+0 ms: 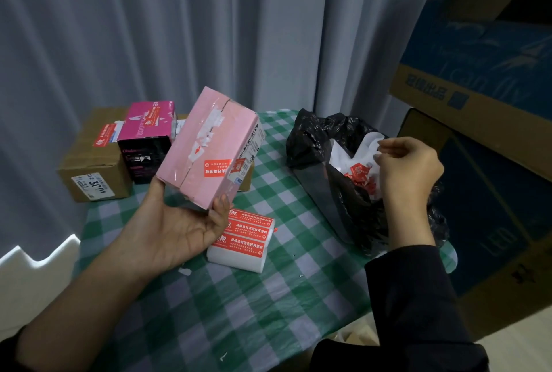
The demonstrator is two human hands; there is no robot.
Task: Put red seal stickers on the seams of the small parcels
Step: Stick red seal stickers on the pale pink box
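Note:
My left hand (pixel 179 228) holds a pink parcel (pixel 209 144) tilted above the table, gripping its lower end from below. Clear tape runs along the parcel's seam, and a red seal sticker (pixel 218 167) sits across the seam near the lower end. A stack of red seal sticker sheets (pixel 242 237) lies on the checked cloth just under that hand. My right hand (pixel 409 168) hovers over the open black bag (pixel 313 138), fingers curled, fingertips close together by white backing paper (pixel 349 150). I cannot tell whether they pinch anything.
A magenta box (pixel 149 123) stands on a brown carton (pixel 92 156) at the table's back left, both bearing red stickers. The table has a green checked cloth (pixel 239 312). Large stacked cartons (pixel 478 102) crowd the right side. A grey curtain hangs behind.

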